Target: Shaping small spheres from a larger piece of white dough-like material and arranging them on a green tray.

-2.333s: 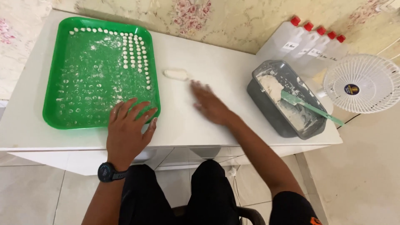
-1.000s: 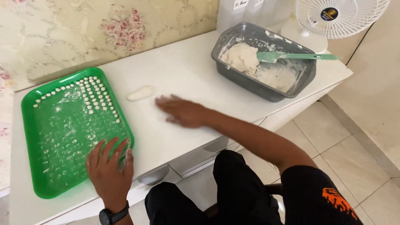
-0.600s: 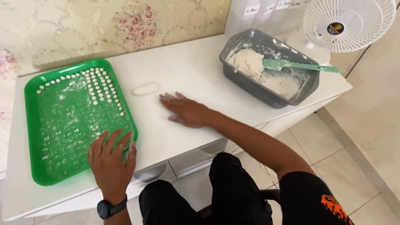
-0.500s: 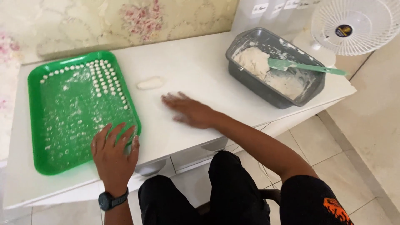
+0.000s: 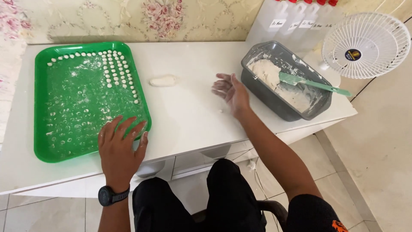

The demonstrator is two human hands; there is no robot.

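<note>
Head view, looking down: one green tray, one grey tub, one white fan, one loose lump of dough, and two hands, both mine.

My left hand lies flat at lower left of the frame, fingers spread wide, fingertips on the tray's near right corner and rim, gripping nothing. A black watch sits on that wrist.

My right hand is at centre right, lifted off the white table, palm turned up and fingers loosely open, empty (floury, by the look of it). It hangs just beside the tub's left wall, not touching it.

The tray, plastic and rectangular, fills the left of the frame. Inside: small white dough balls, one row along the far edge and three columns down the right side, too many and too small to count exactly. The rest of its floor is dusted and pitted with pale dots.

The tub, upper right, holds soft, sticky white dough and one teal spatula, handle sticking out over the right rim.

The loose lump, smooth and oval, lies on the table between tray and right hand, apart from both.
</note>
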